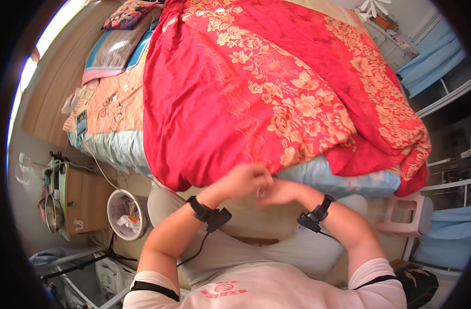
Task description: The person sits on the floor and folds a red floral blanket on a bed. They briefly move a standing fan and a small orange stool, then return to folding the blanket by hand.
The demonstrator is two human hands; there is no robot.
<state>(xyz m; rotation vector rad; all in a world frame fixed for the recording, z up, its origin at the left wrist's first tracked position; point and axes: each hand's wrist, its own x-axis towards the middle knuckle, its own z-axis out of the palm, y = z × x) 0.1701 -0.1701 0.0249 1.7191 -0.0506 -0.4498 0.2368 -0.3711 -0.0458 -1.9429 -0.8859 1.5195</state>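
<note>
My left hand (pixel 246 180) and my right hand (pixel 278 192) meet in front of my body, just off the near edge of a bed. The fingers are curled and blurred, and something small and pale shows between them, too unclear to name. Black straps with small devices and cables go round both wrists. Right beyond the hands, a red quilt with gold flower patterns (pixel 204 127) lies rumpled over the bed. Below its near edge shows a light blue floral sheet or mattress cover (pixel 308 172).
At the left stand a white waste bin (pixel 111 216) with rubbish, a wooden bedside cabinet (pixel 86 197) and a metal frame (pixel 71 282). A phone (pixel 81 123) lies on the bed's left edge. A pink plastic stool (pixel 407 214) is at the right.
</note>
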